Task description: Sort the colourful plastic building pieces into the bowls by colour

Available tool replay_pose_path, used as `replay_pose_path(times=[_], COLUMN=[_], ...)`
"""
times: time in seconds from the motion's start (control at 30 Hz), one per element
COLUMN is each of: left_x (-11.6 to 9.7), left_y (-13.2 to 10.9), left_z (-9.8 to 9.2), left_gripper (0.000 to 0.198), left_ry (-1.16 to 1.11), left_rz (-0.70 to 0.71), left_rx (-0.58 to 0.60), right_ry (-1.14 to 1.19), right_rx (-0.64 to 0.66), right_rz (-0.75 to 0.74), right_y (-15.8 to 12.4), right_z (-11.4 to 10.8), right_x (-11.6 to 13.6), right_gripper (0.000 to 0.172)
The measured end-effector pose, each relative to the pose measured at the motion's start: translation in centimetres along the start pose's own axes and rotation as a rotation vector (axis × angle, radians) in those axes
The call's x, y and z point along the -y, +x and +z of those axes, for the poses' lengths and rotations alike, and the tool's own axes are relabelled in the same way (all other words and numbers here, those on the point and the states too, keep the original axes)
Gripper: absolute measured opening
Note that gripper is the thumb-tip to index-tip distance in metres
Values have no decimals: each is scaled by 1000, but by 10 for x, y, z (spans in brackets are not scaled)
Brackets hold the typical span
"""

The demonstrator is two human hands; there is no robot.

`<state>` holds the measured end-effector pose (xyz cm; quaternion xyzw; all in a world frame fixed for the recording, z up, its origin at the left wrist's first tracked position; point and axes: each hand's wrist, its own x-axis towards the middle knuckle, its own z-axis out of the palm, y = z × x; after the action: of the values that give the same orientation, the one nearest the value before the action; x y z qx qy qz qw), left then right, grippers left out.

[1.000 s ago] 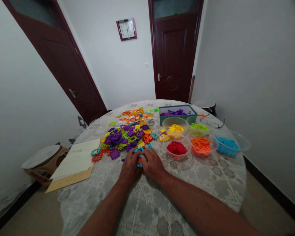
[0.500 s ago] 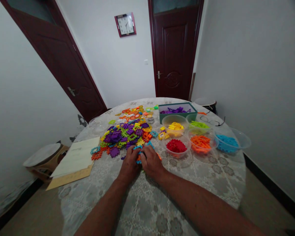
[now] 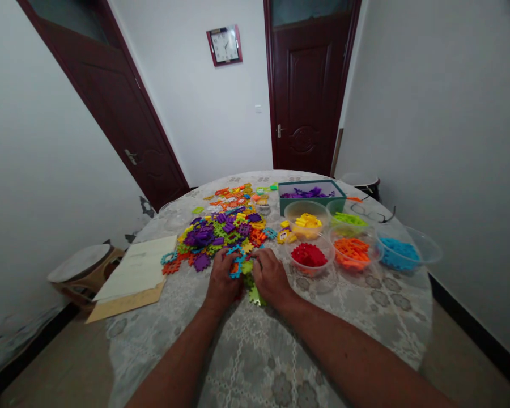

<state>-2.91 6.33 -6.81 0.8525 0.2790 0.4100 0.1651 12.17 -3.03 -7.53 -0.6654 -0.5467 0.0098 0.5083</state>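
Note:
My left hand (image 3: 223, 279) is closed around the edge of a blue plastic building piece with a toothed rim (image 3: 237, 266); some orange shows within it. A short gap to the right, my right hand (image 3: 273, 276) has its fingers curled in. What those fingers hold, if anything, is too small to make out. Between the hands lie lime green toothed pieces (image 3: 254, 294) on the patterned tablecloth. Just beyond is a heap of mixed purple, green, yellow, orange and blue pieces (image 3: 219, 231).
Clear bowls hold red (image 3: 308, 255), orange (image 3: 352, 253), yellow (image 3: 307, 223), lime (image 3: 348, 220) and blue pieces (image 3: 399, 253). Behind them stands a green-edged box (image 3: 339, 199) of purple pieces. Paper sheets (image 3: 138, 266) lie at left; glasses (image 3: 374, 214) rest at the right.
My hands have moved apart from being together over the blue piece, which stays with my left hand. The green pieces between them now show. The view has shifted slightly.

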Motion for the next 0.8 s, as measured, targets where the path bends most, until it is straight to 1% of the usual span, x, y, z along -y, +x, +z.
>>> replay_pose_path(times=[0.1, 0.2, 0.4, 0.53, 0.57, 0.63, 0.67, 0.73, 0.8], left_x=[0, -4, -22, -36, -39, -44, -47, -50, -50], left_y=[5, 11, 23, 30, 31, 30, 29, 24, 19], left_z=[-1, -1, -1, 0, 0, 1, 1, 2, 3], left_gripper=[39, 34, 30, 30, 30, 31, 31, 33, 38], left_ry=[-61, -126, -262, -372, -404, -517, -600, -774, -900], left_rz=[-54, -113, -246, -335, -360, -433, -483, -585, -669], left_rx=[-29, -55, -62, -72, -59, 9, 54, 121, 124], right_ry=[-28, -28, 27, 99, 118, 163, 187, 229, 280], right_rx=[12, 9, -61, -87, -76, -46, -41, -67, -105], right_rz=[-11, -15, -24, -144, -180, -211, -194, -93, 58], right_y=[0, 2, 6, 7, 7, 8, 8, 7, 7], right_z=[0, 0, -4, -13, -16, -20, -22, -24, -25], right_x=[-3, -8, -10, -1, 1, 6, 8, 12, 14], right_gripper=[25, 27, 37, 41, 38, 30, 26, 22, 22])
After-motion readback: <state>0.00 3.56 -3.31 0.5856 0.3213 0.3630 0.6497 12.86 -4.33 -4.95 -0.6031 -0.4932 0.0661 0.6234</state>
